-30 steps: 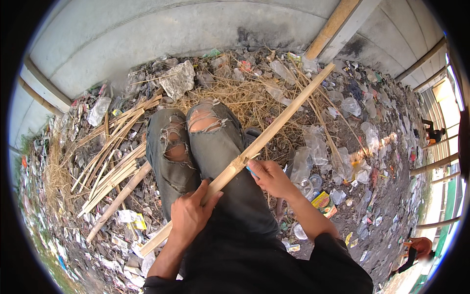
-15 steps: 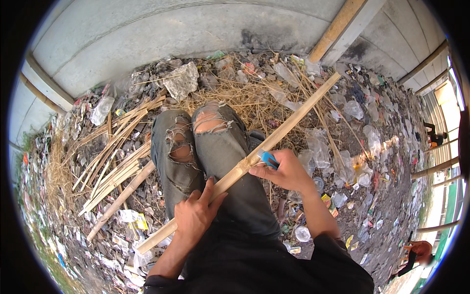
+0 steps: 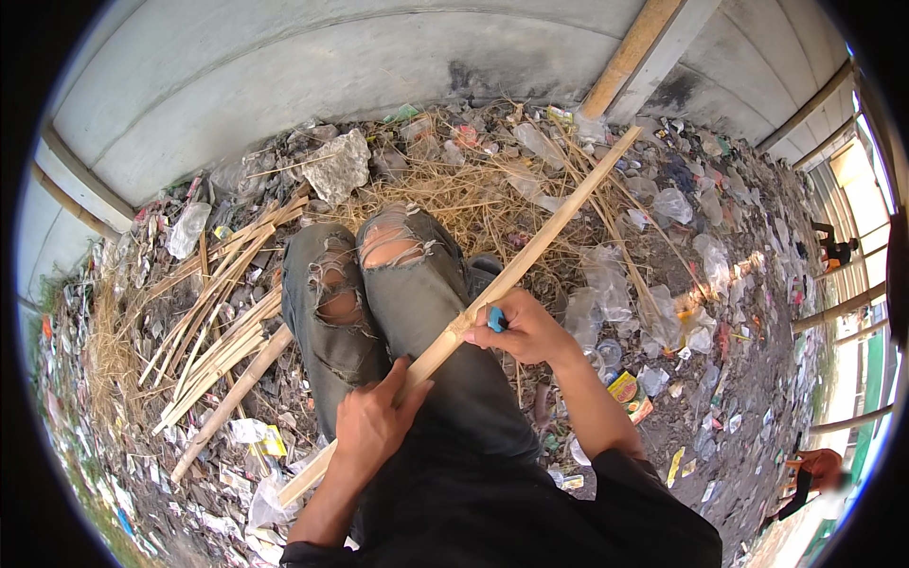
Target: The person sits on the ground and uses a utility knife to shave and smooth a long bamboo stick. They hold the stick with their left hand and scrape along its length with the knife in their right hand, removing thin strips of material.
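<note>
A long split-bamboo strip point(image 3: 530, 257) lies slantwise across my thighs, its far end up to the right and its near end beside my left forearm. My left hand point(image 3: 372, 417) is closed around its lower part, with the thumb and fingers on either side. Just above the strip's rough node, my right hand point(image 3: 524, 329) grips a small blue-handled cutter point(image 3: 496, 319) against the wood. The cutter's blade is hidden by the fingers and the strip.
More bamboo strips point(image 3: 213, 355) and a round pole point(image 3: 232, 402) lie to the left. A rock point(image 3: 338, 168) and dry straw point(image 3: 473, 194) are ahead, before a concrete wall point(image 3: 284, 76). Litter covers the ground. At the far right are two people, one in an orange-brown top point(image 3: 820, 468).
My right hand has turned and drawn slightly toward me along the strip, and the cutter now points differently. The left hand keeps its hold. The whole view has shifted a little.
</note>
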Motion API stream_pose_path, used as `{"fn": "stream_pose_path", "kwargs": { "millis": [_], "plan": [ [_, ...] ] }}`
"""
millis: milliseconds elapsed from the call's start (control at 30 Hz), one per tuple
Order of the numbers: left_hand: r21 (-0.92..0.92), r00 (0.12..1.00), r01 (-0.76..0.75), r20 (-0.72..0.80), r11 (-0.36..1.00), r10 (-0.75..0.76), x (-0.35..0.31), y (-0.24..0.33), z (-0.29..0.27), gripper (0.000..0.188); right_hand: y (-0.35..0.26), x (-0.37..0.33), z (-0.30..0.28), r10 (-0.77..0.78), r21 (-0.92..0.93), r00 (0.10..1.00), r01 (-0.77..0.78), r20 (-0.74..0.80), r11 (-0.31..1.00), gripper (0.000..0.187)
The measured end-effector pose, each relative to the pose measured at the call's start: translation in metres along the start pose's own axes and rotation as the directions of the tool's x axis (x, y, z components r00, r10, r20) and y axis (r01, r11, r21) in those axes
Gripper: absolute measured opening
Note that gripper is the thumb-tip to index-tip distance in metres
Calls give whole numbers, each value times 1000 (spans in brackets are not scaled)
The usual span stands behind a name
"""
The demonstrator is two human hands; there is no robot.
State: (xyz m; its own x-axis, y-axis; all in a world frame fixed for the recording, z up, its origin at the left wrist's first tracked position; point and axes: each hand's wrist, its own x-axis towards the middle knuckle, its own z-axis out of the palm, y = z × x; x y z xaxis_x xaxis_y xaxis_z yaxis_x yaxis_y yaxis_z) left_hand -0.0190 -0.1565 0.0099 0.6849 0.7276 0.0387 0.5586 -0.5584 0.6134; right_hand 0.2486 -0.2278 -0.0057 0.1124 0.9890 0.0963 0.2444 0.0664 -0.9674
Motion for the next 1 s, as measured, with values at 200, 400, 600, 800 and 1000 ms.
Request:
{"fn": "stream_pose_path", "kwargs": {
  "millis": [200,400,600,800,1000],
  "plan": [
    [-62,986,135,104,989,-128,6,12,-10,48,1,-16,-3,-25,489,934,-164,357,857,17],
    [-178,985,144,116,973,-125,3,1,-16,48,-5,-29,-72,236,352,967,-189,-94,916,27],
    [-138,988,121,114,983,-106,4,-1,-11,48,29,-41,-100,-122,-460,538,-556,-834,692,47],
    [45,1000,28,-5,999,-27,3,2,-6,50,8,-11,-26,96,-129,747,-237,-658,963,43],
    [34,998,54,29,998,-55,-8,-1,-12,51,39,6,-45,256,237,732,-132,-631,962,30]
  ]
}}
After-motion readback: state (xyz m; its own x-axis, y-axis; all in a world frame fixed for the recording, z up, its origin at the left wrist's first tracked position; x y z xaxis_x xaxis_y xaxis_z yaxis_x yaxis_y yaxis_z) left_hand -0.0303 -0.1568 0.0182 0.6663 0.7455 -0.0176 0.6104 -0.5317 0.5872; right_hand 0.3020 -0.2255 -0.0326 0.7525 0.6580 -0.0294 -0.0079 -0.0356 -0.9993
